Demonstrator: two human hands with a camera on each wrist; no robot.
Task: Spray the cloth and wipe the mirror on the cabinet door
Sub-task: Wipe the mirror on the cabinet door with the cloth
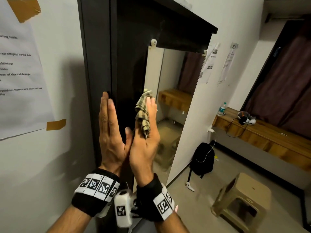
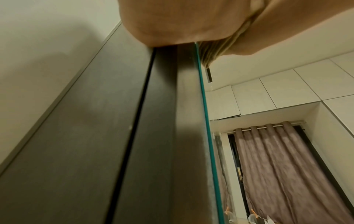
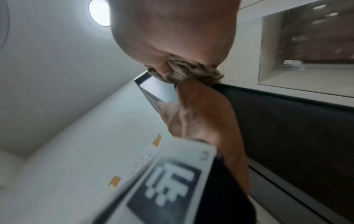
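Checked cloth [image 1: 142, 113] sits under right hand [image 1: 146, 140] grip against mirror [image 1: 175, 98].

I was looking into a small bedroom or hostel-type room: a dark cabinet [image 1: 101, 52] with a mirror [image 1: 170, 101] on its door stood against plain white walls, and heavy maroon curtains [image 1: 282, 84] covered the window. A wooden wall-mounted counter [image 1: 269, 140] carried a water bottle [image 1: 221, 109], with a black backpack [image 1: 203, 158] and a beige plastic stool [image 1: 242, 202] on the tiled floor. Printed instruction sheets [image 1: 18, 68] taped to the wall suggested it doubled as a recording space
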